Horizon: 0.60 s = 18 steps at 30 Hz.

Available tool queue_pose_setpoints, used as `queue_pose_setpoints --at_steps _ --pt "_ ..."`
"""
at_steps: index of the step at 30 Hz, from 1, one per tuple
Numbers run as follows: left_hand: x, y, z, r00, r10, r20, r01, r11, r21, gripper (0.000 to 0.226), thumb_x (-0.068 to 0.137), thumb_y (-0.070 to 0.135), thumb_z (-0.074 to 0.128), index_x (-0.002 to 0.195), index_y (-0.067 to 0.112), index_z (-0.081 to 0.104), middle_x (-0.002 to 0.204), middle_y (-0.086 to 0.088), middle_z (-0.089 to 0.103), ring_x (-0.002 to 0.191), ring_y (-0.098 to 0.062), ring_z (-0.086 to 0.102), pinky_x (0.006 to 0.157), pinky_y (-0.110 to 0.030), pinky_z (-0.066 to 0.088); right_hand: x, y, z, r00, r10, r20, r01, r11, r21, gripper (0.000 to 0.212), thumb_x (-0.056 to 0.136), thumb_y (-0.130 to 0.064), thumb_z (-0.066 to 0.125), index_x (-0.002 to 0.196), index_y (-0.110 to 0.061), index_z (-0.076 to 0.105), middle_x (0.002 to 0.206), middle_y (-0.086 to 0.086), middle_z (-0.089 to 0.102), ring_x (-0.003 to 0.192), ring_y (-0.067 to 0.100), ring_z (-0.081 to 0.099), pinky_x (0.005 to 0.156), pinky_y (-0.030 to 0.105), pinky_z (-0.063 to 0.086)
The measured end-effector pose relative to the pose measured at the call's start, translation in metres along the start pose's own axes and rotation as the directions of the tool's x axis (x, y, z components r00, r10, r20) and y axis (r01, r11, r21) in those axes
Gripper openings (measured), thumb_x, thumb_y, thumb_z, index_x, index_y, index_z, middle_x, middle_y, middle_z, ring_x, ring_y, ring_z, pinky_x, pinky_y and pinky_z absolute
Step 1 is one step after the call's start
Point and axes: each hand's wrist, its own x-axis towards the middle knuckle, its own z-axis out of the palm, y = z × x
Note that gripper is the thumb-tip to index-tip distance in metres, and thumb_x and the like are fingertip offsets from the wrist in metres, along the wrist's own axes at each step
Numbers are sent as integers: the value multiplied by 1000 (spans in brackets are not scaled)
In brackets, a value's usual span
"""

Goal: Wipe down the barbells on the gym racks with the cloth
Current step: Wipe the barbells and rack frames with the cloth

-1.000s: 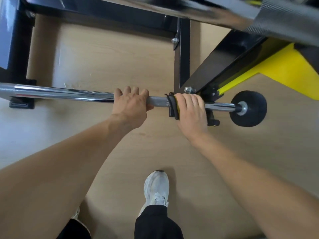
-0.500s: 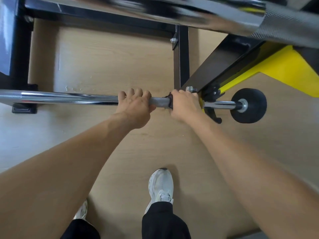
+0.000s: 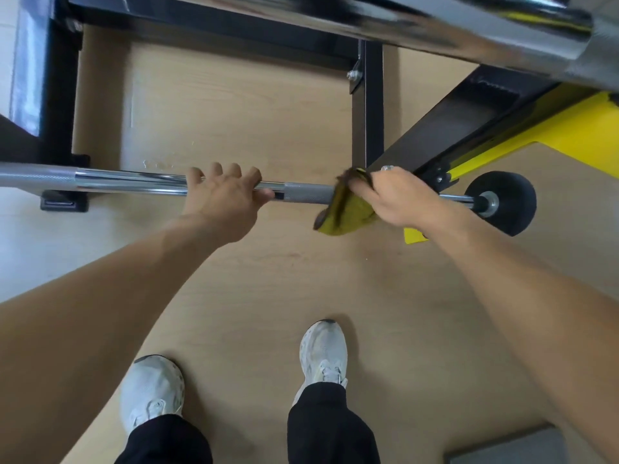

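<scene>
No readable text, labels, brands or numbers anywhere in view

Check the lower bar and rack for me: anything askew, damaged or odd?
Nothing stands out. The lower barbell lies level, the left hand grips it, and the right hand holds the yellow cloth wrapped over its knurled section. The black rack shows no damage.

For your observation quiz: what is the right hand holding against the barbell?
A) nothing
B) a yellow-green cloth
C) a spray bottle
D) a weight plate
B: the right hand grips a yellow-green cloth on the barbell.
</scene>
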Motion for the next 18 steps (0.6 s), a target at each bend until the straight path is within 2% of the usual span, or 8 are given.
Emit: queue_pose_setpoints --at_steps 2,5,7,9,12,14,16,18 --pt "0 -1 0 1000 -9 18 9 1000 6 46 101 53 22 118 21 50 115 -10 56 110 -34 46 98 -51 31 20 -33 0 998 43 54 -40 998 -43 63 102 -56 18 86 -12 61 86 15 62 89 38 61 74 38 43" --pt "0 0 -1 1000 -1 14 1 1000 12 46 102 53 22 120 20 49 119 -11 56 114 -35 45 98 -51 30 57 -83 12 978 179 107 -186 981 56 67 101 -55 19 125 -9 60 129 19 59 117 36 55 86 38 38" --pt "0 -1 -1 1000 10 15 -10 1000 0 44 102 52 24 121 20 48 118 -10 56 114 -34 45 98 -50 30 66 -106 26 982 187 -17 -184 977 109 60 101 -53 25 113 -11 67 119 15 65 108 34 59 79 37 37" --pt "0 -4 0 1000 20 19 -20 1000 -3 43 102 52 28 124 20 47 117 -9 56 115 -33 45 97 -49 30 50 -116 45 957 122 -262 -96 989 111 52 102 -50 31 98 -15 69 98 7 70 92 29 62 73 36 38" --pt "0 -7 -1 999 46 8 -46 999 -15 41 101 52 34 124 21 48 118 -7 56 115 -32 45 95 -47 29 4 -97 77 854 -141 -500 161 987 -4 38 102 -37 43 129 -15 58 119 1 62 112 22 53 98 35 39" --pt "0 -8 -2 998 55 13 -55 998 -15 40 101 52 33 124 22 47 120 -6 55 117 -32 44 94 -46 29 -1 -77 80 854 -225 -469 224 973 -58 40 99 -30 45 134 -12 52 124 4 57 118 24 49 103 37 37" --pt "2 -6 -2 998 50 32 -50 999 -4 38 102 51 33 123 23 46 121 -6 54 117 -32 43 95 -47 28 15 -80 60 924 -55 -378 86 994 66 30 99 -30 40 111 -12 61 100 4 61 97 26 58 83 36 42" --pt "3 -4 -2 998 32 48 -33 999 10 36 102 50 32 122 24 46 120 -6 53 116 -31 42 95 -48 28 43 -91 26 992 115 -52 -106 982 155 40 103 -35 32 101 -11 65 86 4 59 81 25 58 70 34 42"
